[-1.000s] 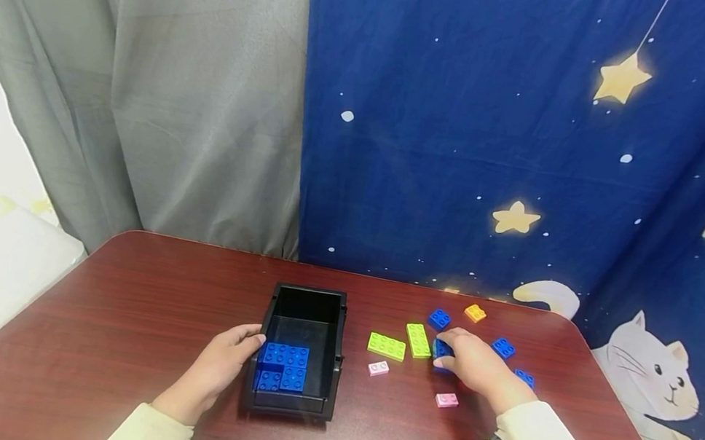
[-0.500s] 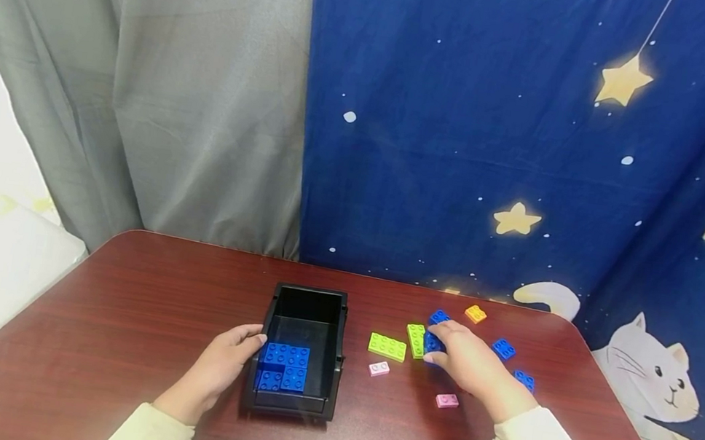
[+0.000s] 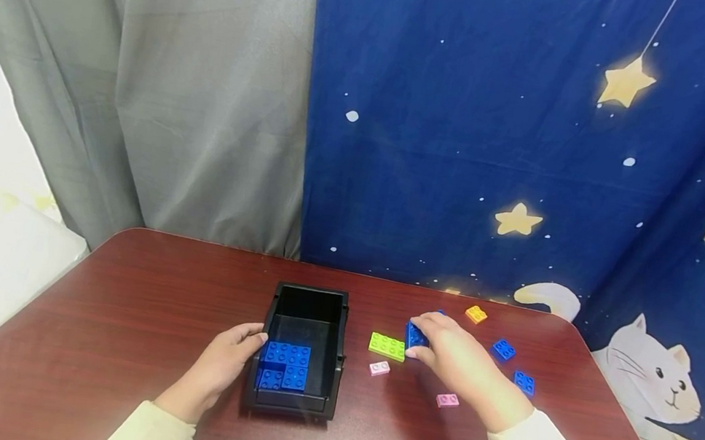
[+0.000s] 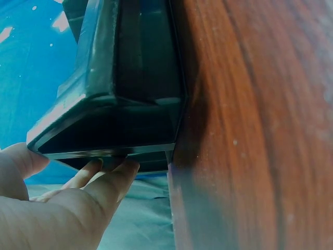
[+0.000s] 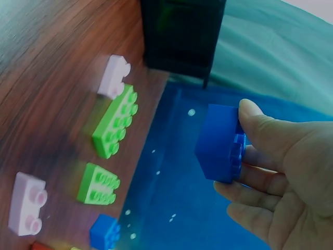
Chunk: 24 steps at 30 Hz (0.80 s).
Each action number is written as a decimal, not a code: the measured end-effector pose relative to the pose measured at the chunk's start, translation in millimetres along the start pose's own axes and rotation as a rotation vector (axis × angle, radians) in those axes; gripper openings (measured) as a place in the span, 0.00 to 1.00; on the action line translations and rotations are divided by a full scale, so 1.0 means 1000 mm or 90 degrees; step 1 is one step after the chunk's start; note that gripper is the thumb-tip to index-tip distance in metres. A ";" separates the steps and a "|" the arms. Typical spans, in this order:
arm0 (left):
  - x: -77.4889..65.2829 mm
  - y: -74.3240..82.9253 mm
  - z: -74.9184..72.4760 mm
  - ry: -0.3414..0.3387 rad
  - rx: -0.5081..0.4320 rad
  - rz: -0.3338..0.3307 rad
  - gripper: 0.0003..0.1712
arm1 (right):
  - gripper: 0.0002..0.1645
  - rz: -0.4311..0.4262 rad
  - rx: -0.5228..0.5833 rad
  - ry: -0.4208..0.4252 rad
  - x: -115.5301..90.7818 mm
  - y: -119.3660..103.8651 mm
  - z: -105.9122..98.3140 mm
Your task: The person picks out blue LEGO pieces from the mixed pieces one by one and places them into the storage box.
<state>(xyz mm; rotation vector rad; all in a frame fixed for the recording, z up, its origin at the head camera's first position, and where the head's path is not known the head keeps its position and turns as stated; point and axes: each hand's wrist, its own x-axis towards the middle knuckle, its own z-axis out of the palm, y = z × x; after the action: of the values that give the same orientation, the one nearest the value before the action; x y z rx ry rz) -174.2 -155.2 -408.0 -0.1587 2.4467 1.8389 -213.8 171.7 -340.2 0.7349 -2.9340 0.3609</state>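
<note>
My left hand grips the left wall of a black bin. In the left wrist view, its thumb lies at the rim, the fingers against the wall. Several blue bricks lie together in the bin's near left part. My right hand pinches a blue toy brick between thumb and fingertips. That brick has its studs toward the palm in the right wrist view. In the head view it overlaps a lime green brick, hiding it; another lime green brick lies just left.
A pale pink brick and a darker pink brick lie nearer the front. Blue bricks and an orange brick are scattered beyond and right of my right hand. Curtains hang behind the brown table.
My right hand has moved left and lifted with the blue brick, from beside the lime green brick to over it. The left hand and bin stay put.
</note>
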 end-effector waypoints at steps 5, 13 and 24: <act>-0.001 0.001 0.000 0.001 0.002 0.003 0.27 | 0.31 -0.030 -0.011 0.018 -0.002 -0.012 -0.005; -0.002 0.001 -0.001 0.003 0.005 0.009 0.27 | 0.32 -0.043 0.002 -0.001 0.000 -0.040 -0.015; -0.002 0.002 0.000 0.005 0.001 0.014 0.26 | 0.31 -0.088 0.010 -0.025 0.009 -0.072 -0.012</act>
<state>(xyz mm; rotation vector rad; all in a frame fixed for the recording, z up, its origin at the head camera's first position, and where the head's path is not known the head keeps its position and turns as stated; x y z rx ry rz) -172.7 -154.4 -406.3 -0.1401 2.4645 1.8480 -187.2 109.1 -312.4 0.9519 -2.8984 0.3609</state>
